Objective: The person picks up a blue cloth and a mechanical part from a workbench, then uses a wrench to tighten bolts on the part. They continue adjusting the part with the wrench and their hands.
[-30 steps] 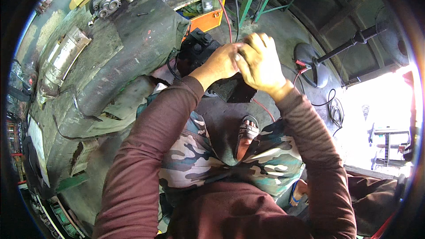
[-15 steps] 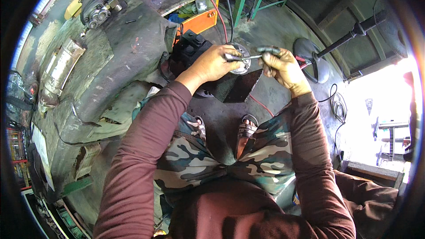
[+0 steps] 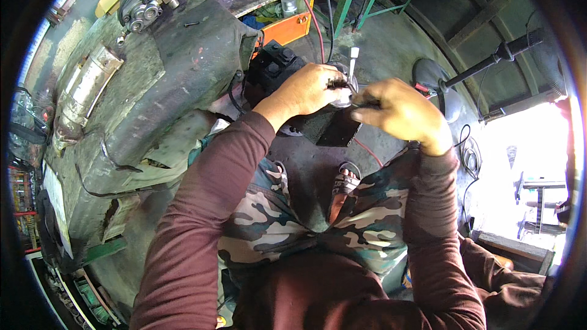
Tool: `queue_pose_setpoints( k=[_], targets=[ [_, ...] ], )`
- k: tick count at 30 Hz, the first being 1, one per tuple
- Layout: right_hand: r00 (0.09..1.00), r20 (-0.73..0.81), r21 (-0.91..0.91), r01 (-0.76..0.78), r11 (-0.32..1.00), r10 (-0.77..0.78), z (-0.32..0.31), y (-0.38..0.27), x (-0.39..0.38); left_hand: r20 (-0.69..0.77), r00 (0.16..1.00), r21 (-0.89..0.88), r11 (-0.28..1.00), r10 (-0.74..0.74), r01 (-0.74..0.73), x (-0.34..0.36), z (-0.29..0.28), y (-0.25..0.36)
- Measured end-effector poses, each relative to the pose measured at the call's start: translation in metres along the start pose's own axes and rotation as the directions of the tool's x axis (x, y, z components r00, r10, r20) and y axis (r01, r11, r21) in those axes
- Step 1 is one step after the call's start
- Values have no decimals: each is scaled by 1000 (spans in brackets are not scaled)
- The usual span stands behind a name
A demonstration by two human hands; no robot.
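Two bare hands are held close together, fingertips nearly meeting over a round metal part [image 3: 343, 100]. A dark piece [image 3: 335, 84] is pinched by the left hand [image 3: 310, 90]; the right hand [image 3: 400, 110] is curled and blurred, its grip impossible to tell. Just beyond the fingertips, a bright-ended rod [image 3: 353, 60] is seen upright. The round part is flanked on the left by a black machine block [image 3: 275, 68].

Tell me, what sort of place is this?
Probably a mechanical repair workshop: a worn workbench bears a stained metal cylinder, and a black machine part stands beside it.
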State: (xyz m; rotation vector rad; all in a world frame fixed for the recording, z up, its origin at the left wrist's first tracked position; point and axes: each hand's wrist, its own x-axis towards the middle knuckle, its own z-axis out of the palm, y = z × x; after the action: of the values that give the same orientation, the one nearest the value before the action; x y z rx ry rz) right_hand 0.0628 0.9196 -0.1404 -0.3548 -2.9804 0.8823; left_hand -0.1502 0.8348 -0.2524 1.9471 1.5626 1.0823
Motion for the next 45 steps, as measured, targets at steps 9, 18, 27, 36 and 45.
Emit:
queue_pose_setpoints(
  k=[9,18,27,36,45],
  targets=[
    [820,-571,-289,-239,927,34,30,26,21,44,998,107,993,46,-51,4,7,8],
    [980,-57,-129,-196,972,190,-9,9,-11,14,999,37,998,-42,41,2,6,6],
    [987,-162,-56,3,998,-13,15,3,15,90,989,-246,960,-115,134,0,7,6],
    [879,-436,-381,-374,845,192,18,9,15,64,997,85,995,44,-49,5,3,10],
    [933,-284,-324,-310,894,221,2,12,-8,33,998,40,998,-51,50,5,5,9]
  ],
)
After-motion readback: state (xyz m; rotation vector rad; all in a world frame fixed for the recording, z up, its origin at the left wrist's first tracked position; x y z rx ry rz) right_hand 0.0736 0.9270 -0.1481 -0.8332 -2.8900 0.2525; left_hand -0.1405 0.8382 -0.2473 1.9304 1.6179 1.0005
